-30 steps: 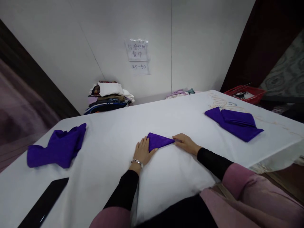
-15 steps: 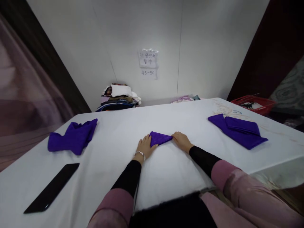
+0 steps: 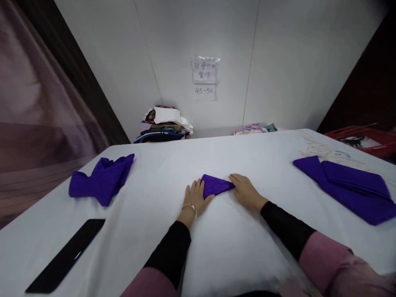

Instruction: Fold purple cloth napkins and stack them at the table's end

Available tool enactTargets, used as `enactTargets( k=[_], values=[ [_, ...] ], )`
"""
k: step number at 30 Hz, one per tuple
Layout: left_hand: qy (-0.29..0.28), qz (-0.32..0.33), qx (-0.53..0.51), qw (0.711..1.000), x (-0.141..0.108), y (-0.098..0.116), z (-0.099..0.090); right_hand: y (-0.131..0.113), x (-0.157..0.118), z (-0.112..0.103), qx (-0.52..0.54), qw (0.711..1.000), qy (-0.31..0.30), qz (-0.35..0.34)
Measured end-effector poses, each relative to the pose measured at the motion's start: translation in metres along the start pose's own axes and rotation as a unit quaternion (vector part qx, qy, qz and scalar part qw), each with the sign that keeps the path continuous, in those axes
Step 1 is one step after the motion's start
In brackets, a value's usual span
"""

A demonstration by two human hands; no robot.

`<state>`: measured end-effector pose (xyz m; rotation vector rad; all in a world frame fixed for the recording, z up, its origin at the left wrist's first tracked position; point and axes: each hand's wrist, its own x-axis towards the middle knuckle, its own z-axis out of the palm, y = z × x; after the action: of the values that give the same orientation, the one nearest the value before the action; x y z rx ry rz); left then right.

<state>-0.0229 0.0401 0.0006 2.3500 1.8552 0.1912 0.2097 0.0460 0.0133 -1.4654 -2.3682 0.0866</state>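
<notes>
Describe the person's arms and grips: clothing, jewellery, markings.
Left grip and right grip: ungloved. Shiny silver-coloured bracelet on left wrist; none visible on right. Both arms: close-fitting black fabric sleeves emerging from wider dusty-pink fabric cuffs. No cables or markings visible.

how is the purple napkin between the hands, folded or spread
Folded: the purple napkin lies as a compact triangle between the left hand and right hand.
</notes>
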Motion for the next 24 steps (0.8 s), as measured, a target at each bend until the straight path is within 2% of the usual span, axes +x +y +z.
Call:
enactTargets(
  k=[3, 6, 9, 15, 19, 24],
  values=[
    [0.001, 0.001, 0.003, 1.0, 0.0, -0.001, 0.002, -0.023, 0.016, 0.002, 0.032, 0.996, -0.022, -0.082],
    [-0.006, 0.004, 0.003, 1.0, -0.001, -0.003, 0.003, -0.038, 0.028, 0.014, 0.05, 0.989, -0.077, -0.116],
    [-0.01, 0.008, -0.002, 1.0, -0.001, -0.005, 0.003, -0.036, 0.029, 0.028, 0.052, 0.985, -0.113, -0.119],
    [-0.004, 0.038, -0.057, 0.998, -0.005, -0.019, 0.0, -0.026, 0.025, 0.034, 0.053, 0.984, -0.107, -0.129],
    [0.024, 0.014, -0.081, 0.996, -0.03, -0.041, -0.003, -0.027, 0.025, 0.033, 0.053, 0.984, -0.113, -0.125],
    [0.115, -0.002, -0.106, 0.988, -0.073, -0.055, -0.007, -0.025, 0.024, 0.037, 0.05, 0.984, -0.107, -0.133]
  ],
)
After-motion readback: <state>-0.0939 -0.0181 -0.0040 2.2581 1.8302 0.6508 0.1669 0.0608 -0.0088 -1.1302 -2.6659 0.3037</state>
